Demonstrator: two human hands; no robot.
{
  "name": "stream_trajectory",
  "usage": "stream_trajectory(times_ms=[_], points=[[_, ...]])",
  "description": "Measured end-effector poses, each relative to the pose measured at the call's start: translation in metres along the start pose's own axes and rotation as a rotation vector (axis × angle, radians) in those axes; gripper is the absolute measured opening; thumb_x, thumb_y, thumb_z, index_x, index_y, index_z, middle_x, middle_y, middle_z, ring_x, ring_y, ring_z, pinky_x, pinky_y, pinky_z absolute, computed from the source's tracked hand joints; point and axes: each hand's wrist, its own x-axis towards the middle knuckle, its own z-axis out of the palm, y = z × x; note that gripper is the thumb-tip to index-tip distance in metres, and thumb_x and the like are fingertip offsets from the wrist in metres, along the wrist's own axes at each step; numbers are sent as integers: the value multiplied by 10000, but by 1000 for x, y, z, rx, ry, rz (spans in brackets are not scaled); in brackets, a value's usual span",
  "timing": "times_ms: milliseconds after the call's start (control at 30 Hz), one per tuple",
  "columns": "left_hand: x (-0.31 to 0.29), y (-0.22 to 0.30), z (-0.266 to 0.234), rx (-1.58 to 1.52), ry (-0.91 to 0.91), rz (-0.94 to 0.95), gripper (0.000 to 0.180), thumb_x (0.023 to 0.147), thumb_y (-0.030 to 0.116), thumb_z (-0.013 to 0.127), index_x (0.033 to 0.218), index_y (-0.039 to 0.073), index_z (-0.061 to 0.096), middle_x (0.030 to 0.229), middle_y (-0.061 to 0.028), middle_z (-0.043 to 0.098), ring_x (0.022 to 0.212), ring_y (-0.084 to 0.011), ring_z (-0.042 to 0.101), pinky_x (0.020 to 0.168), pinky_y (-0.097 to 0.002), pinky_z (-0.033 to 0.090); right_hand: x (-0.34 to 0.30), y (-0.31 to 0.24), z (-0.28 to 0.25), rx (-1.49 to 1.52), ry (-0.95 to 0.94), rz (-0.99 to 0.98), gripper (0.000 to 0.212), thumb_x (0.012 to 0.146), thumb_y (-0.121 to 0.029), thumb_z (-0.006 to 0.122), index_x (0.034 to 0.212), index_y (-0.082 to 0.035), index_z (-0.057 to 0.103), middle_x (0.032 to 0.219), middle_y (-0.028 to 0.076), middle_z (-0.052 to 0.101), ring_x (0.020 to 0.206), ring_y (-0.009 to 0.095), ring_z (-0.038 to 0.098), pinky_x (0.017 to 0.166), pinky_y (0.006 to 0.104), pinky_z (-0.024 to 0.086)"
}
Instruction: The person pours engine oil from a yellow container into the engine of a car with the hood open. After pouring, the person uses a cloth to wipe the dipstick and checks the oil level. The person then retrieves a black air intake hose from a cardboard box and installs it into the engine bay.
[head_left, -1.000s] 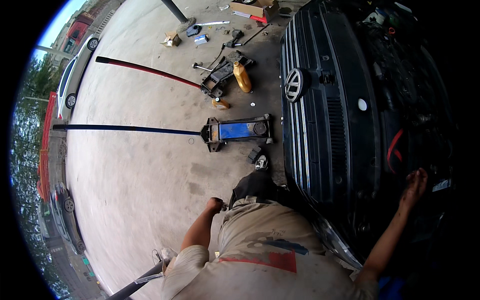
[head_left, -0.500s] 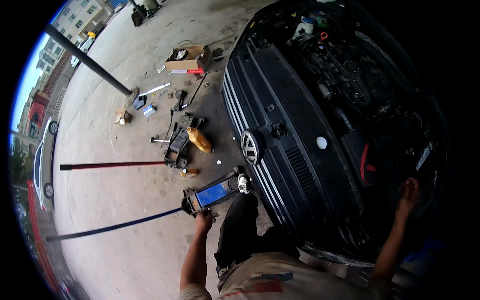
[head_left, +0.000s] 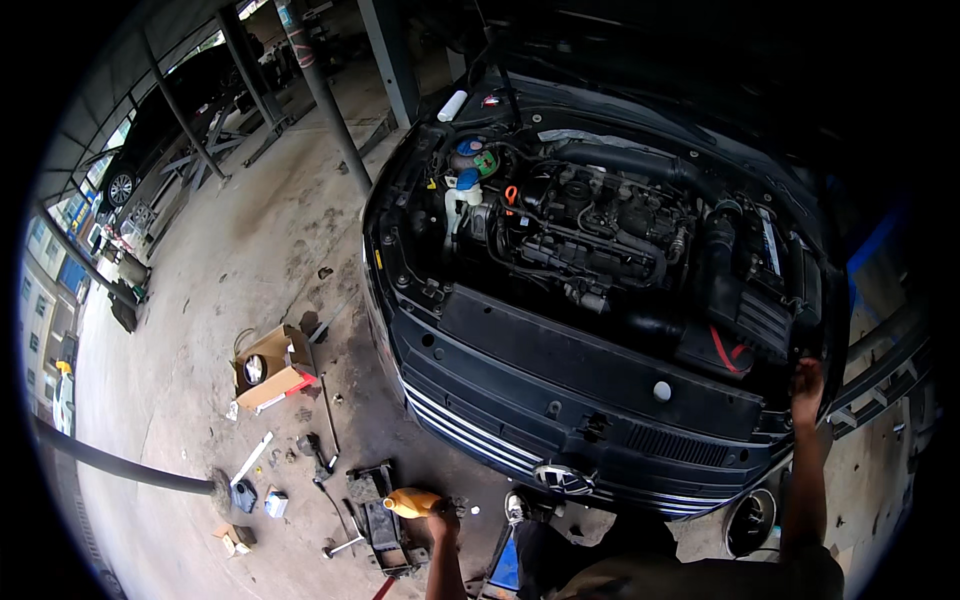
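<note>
My left hand hangs low at the front of the dark car, and its fingers are hidden from me. In view it overlaps the base end of a yellow oil jug; whether it touches the jug I cannot tell. My right hand is raised at the car's front corner, fingers up and somewhat apart, with nothing seen in it. Beside it lies the engine bay, uncovered under the raised hood. A red strap-like piece and a round white cap show near the front panel.
A low black floor jack stands by the jug, and part of a blue jack shows by my foot. On the concrete are a cardboard box, a smaller box and tools. Dark posts rise at the left. A round black bucket sits right of me.
My view has swung up and to the right, bringing the whole engine bay in. My left hand, over the blue jack before, now overlaps the jug. My right hand stays by the car's corner.
</note>
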Motion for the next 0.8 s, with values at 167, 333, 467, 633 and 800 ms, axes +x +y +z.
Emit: stream_trajectory(times_ms=[167, 333, 467, 633, 800], points=[[-15, -80, -36, 296, -363, -282, 300, 884, 358, 544, 1021, 126, 677, 1012, -107, 687, 914, -257, 656, 781, -397, 502, -76, -63, 70, -606, -107, -95, 194, 801, 58, 546, 964, -48, 558, 713, 131, 607, 658, 247, 633, 618, 320, 489], [-68, -100, -55, 31, -501, -638, 300, 883, 347, 546, 1027, 110, 662, 1015, -117, 682, 910, -268, 656, 775, -403, 513, -108, -82, 121, -654, -182, 13, 171, 800, 22, 580, 958, -42, 567, 719, 112, 608, 656, 217, 636, 605, 317, 487], [-76, -99, -63, -15, -572, -743, 302, 883, 338, 547, 1032, 97, 651, 1018, -124, 678, 908, -277, 656, 769, -408, 521, -122, -81, 144, -663, -254, 10, 168, 800, 1, 604, 955, -53, 567, 699, 102, 610, 625, 233, 632, 582, 325, 490], [-51, -83, -53, -45, -582, -754, 304, 882, 327, 549, 1038, 81, 636, 1021, -133, 673, 905, -288, 657, 762, -414, 532, -104, -71, 163, -671, -263, -101, 195, 791, -7, 634, 957, -63, 550, 721, 103, 638, 666, 248, 663, 585, 346, 505], [-20, -56, -47, -48, -537, -763, 308, 881, 316, 551, 1044, 65, 622, 1024, -142, 668, 902, -299, 657, 755, -421, 543, -87, -58, 176, -485, -141, -90, 234, 778, 1, 636, 975, -72, 534, 707, 86, 638, 668, 250, 664, 623, 346, 514]])
